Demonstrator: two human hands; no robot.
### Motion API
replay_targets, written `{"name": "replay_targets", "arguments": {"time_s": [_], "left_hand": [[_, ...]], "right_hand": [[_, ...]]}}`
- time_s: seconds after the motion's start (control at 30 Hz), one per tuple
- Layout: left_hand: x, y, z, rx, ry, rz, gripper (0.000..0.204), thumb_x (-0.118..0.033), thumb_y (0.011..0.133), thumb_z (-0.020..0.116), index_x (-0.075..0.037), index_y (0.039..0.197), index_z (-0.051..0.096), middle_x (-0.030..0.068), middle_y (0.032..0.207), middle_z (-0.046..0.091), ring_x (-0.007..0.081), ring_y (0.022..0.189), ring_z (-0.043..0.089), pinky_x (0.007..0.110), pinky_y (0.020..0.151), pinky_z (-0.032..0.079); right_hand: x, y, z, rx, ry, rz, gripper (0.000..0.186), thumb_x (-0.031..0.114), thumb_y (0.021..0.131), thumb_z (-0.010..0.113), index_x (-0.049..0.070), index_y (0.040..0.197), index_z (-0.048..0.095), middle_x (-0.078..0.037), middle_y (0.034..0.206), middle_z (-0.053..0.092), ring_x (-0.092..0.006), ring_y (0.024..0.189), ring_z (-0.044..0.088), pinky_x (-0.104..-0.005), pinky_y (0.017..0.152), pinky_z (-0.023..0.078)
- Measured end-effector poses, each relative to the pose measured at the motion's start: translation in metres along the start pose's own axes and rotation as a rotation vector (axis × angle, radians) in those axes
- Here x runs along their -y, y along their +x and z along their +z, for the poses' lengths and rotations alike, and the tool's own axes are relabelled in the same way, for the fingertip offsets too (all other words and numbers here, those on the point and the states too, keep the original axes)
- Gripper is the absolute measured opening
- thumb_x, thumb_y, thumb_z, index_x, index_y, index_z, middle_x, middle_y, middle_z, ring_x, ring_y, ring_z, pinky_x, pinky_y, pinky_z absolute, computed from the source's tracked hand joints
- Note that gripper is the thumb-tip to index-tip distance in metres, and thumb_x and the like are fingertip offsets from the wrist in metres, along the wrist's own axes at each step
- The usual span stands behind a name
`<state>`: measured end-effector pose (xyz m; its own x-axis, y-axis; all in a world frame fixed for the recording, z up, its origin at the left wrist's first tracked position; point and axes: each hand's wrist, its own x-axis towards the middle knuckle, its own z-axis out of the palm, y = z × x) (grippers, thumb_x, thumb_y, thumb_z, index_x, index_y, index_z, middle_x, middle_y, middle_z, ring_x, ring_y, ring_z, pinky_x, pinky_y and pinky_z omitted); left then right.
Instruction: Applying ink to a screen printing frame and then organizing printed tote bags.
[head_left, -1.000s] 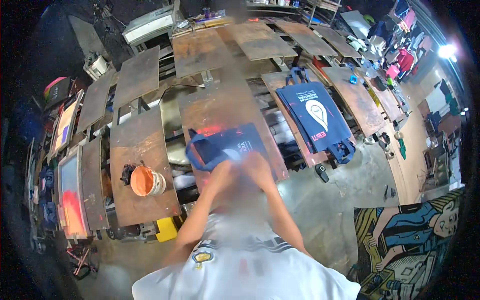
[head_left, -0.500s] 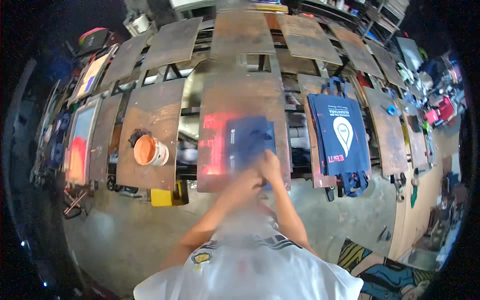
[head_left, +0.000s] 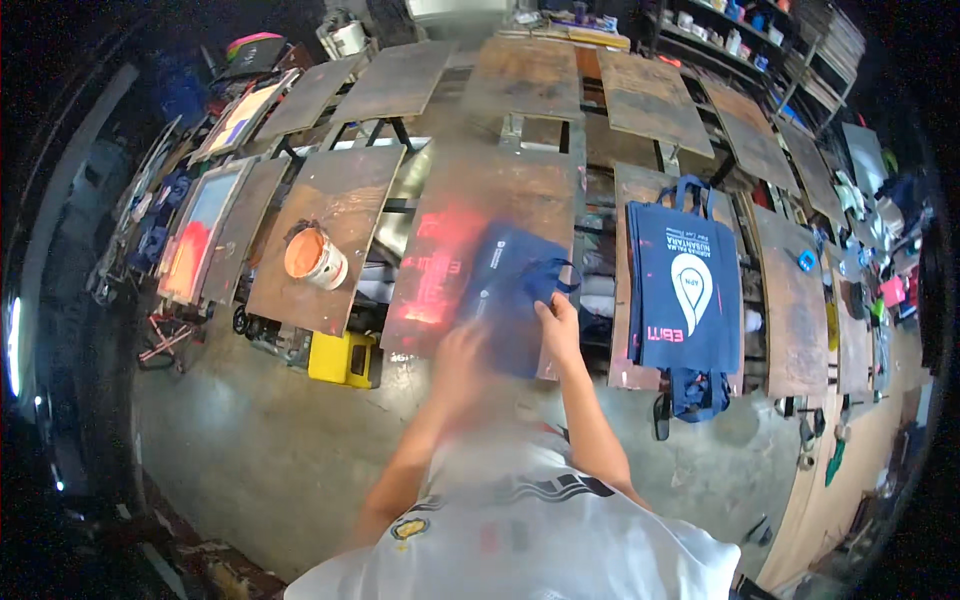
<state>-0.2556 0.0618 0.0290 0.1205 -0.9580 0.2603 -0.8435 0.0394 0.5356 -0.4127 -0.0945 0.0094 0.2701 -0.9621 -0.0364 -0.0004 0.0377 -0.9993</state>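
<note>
A dark blue tote bag (head_left: pixel 508 290) with small white print lies slightly slanted on the middle wooden board (head_left: pixel 455 185), in front of me. My right hand (head_left: pixel 560 328) is closed at the bag's right edge, just below a blue handle loop, thumb and fingers pinching the fabric. At its lower left corner is my left hand (head_left: pixel 460 352), smeared by blur, so its fingers cannot be made out. Bright pink-red ink marks (head_left: pixel 432 270) cover the board left of the bag. More blue tote bags (head_left: pixel 687 285) are stacked on the board to the right, the top one with a white drop-shaped print.
A white bucket of orange ink (head_left: pixel 318 262) stands on the left board (head_left: pixel 340 200). Farther left rests a framed screen (head_left: pixel 200 230) with red ink. A yellow box (head_left: pixel 342 358) is below the left board. Another row of boards (head_left: pixel 655 100) runs behind.
My view has shifted, moving the boards rightward in the picture. The bag has turned from straight to slanted, and its right handle loop now shows. My hands have moved apart, the left one leftward.
</note>
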Motion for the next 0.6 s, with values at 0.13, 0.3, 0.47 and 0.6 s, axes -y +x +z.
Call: {"name": "replay_targets", "arguments": {"time_s": [0.13,0.3,0.47,0.6], "left_hand": [[-0.023,0.004,-0.002,-0.008,0.097,-0.074,0.097,-0.013,0.063,0.083,-0.012,0.148,0.036,0.0177,0.155,0.027,0.0425,0.138,0.029,0.051,0.115,0.026],[-0.041,0.029,-0.028,-0.083,-0.043,-0.047,0.071,0.009,0.070,0.049,-0.005,0.140,0.048,0.0210,0.146,0.043,0.0339,0.138,0.039,0.043,0.117,0.026],[-0.018,0.036,-0.018,-0.175,-0.679,-0.040,0.066,0.010,0.070,0.040,0.000,0.134,0.055,0.0159,0.136,0.057,0.0244,0.131,0.049,0.035,0.113,0.032],[-0.025,0.061,-0.048,-0.192,-0.879,-0.298,0.043,0.000,0.091,0.048,-0.002,0.134,0.053,0.0113,0.135,0.057,0.0228,0.123,0.055,0.036,0.107,0.041]], "right_hand": [[0.023,0.008,-0.011,0.069,0.316,0.096,0.006,0.003,0.092,0.059,0.006,0.086,0.059,0.005,0.078,0.055,-0.0051,0.072,0.051,-0.0227,0.065,0.041],[0.045,0.010,-0.017,0.022,0.394,0.078,0.008,0.004,0.092,0.060,0.007,0.085,0.059,0.005,0.080,0.057,-0.0050,0.073,0.053,-0.0216,0.066,0.042],[0.093,0.026,-0.025,0.078,0.216,-0.070,0.029,0.022,0.098,0.060,0.000,0.116,0.063,-0.002,0.105,0.065,-0.0082,0.101,0.056,-0.0227,0.090,0.041],[0.153,0.033,-0.024,0.078,0.186,-0.219,0.037,0.028,0.099,0.058,0.001,0.125,0.060,-0.005,0.113,0.065,-0.0117,0.103,0.059,-0.0253,0.089,0.045]]}}
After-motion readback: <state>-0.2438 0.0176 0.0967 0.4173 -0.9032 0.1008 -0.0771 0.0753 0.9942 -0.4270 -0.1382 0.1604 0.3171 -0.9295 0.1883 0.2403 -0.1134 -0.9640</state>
